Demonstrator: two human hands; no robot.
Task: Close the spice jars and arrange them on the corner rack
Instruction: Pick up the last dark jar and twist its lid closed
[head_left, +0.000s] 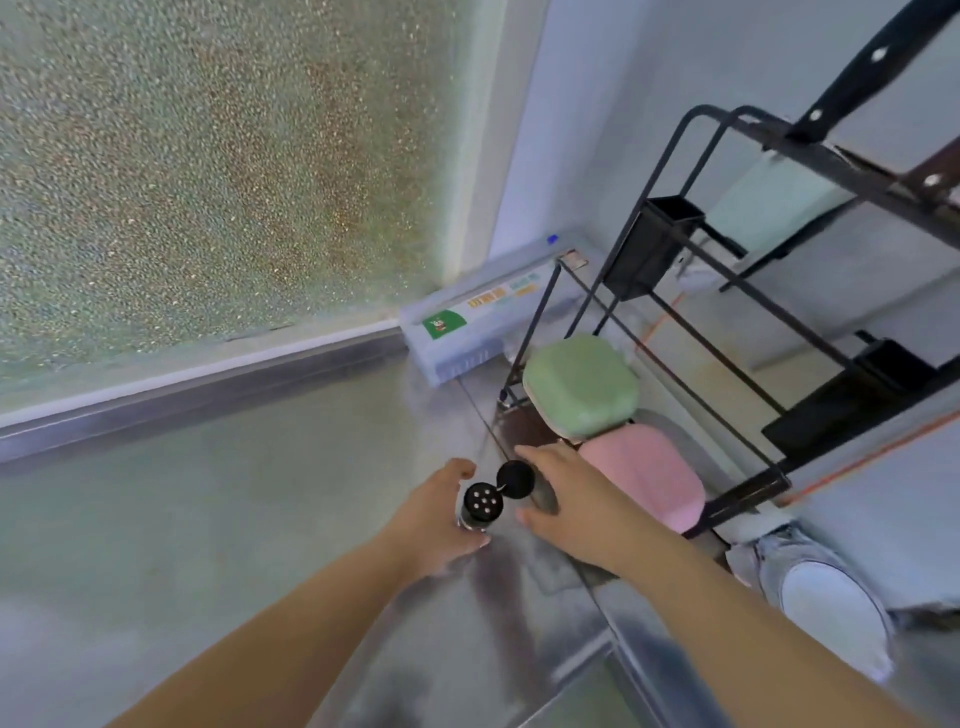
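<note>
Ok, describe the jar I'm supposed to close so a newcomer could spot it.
Start at the black corner rack on the steel counter; just left of its pink lid the left hand grips a small spice jar. Unlike the pastel containers, it has a black perforated top with its flip cap hanging open.

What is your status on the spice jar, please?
Left hand grips small black-topped shaker jar. Right hand at its open flip cap. Nothing in the way.
</note>
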